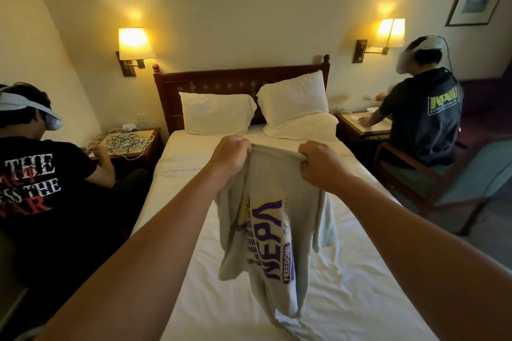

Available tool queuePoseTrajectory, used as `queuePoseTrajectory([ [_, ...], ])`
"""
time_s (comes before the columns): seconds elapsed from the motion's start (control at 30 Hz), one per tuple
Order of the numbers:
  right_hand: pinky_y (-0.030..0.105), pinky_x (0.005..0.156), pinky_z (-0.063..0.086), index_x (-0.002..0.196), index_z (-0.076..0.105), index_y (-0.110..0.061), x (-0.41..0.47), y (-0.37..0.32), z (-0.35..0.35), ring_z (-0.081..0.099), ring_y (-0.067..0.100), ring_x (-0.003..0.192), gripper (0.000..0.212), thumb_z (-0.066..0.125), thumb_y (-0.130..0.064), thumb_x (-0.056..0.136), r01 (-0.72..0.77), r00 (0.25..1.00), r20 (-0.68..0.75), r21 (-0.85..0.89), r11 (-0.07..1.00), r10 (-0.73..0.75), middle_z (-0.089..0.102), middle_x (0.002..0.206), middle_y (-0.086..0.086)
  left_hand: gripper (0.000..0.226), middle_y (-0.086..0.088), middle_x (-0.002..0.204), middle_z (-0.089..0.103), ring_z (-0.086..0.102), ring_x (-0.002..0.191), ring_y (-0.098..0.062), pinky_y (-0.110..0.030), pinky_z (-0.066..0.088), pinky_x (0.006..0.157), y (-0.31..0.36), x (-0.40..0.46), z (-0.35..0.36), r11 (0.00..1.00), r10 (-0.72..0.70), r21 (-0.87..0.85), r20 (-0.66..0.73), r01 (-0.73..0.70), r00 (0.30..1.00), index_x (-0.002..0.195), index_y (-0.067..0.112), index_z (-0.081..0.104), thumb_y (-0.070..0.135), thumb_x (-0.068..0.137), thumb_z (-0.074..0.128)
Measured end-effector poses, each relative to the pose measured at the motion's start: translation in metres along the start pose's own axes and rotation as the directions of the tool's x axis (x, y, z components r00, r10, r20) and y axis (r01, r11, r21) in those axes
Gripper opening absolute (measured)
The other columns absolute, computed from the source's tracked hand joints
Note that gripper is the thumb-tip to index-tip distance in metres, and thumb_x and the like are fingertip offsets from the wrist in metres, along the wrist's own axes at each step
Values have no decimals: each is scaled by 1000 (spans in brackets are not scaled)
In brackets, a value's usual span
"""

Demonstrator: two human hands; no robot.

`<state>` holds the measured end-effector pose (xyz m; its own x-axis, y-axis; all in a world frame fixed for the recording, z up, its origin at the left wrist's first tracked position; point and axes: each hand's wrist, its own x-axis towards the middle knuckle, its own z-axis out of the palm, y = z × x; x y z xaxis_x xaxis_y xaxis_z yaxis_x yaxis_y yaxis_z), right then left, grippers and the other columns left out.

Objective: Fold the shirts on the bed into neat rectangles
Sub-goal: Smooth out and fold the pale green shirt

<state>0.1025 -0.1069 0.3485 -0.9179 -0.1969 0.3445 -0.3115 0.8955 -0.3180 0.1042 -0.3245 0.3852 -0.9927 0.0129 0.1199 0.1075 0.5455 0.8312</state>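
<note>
A grey shirt [273,202] with purple and yellow lettering hangs in the air over the white bed [360,299]. My left hand [231,156] grips its upper edge at the left. My right hand [320,165] grips the same edge at the right. Both arms are stretched out in front of me. The shirt droops in loose folds and its lower end touches the sheet near the bed's front. No other shirt shows on the bed.
Two white pillows [216,113] lean on the wooden headboard [171,91]. One person [41,188] sits left of the bed by a nightstand with tangled cables [124,141]. Another person [424,119] sits on a chair at the right nightstand.
</note>
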Motion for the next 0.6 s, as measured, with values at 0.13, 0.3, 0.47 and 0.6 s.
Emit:
queuePoseTrajectory([
  [0.13, 29, 69, 39, 71, 47, -20, -17, 35, 29, 46, 19, 78, 20, 57, -7, 83, -85, 989, 105, -159, 984, 102, 45, 77, -4, 31, -7, 68, 32, 30, 65, -18, -35, 25, 62, 10, -8, -15, 995, 92, -46, 46, -90, 995, 63, 11, 39, 6, 93, 45],
  [0.3, 33, 69, 47, 61, 40, -26, -43, 88, 42, 56, 25, 76, 36, 59, -7, 85, -244, 960, 89, -213, 946, 267, 43, 68, -5, 37, 0, 62, 42, 39, 59, -16, -30, 32, 57, -7, -2, -53, 953, 100, 254, 257, -167, 961, 64, 17, 46, 30, 87, 72],
  [0.47, 38, 78, 51, 68, 45, -25, -47, 103, 40, 59, 27, 88, 27, 57, -10, 86, -249, 957, 78, -274, 929, 280, 51, 82, 0, 20, 1, 85, 57, 52, 74, -17, -31, 32, 55, -46, 2, -49, 426, 83, 860, 270, -280, 959, 88, 21, 53, 34, 85, 67],
  [0.6, 40, 91, 52, 107, 63, -15, -48, 114, 42, 59, 28, 108, 17, 54, -15, 92, -235, 953, 82, -407, 883, 292, 61, 110, 6, 16, -7, 79, 57, 53, 71, -23, -32, 31, 56, -76, 16, -47, 564, 26, 802, 223, -199, 974, 77, 13, 57, 9, 91, 50],
])
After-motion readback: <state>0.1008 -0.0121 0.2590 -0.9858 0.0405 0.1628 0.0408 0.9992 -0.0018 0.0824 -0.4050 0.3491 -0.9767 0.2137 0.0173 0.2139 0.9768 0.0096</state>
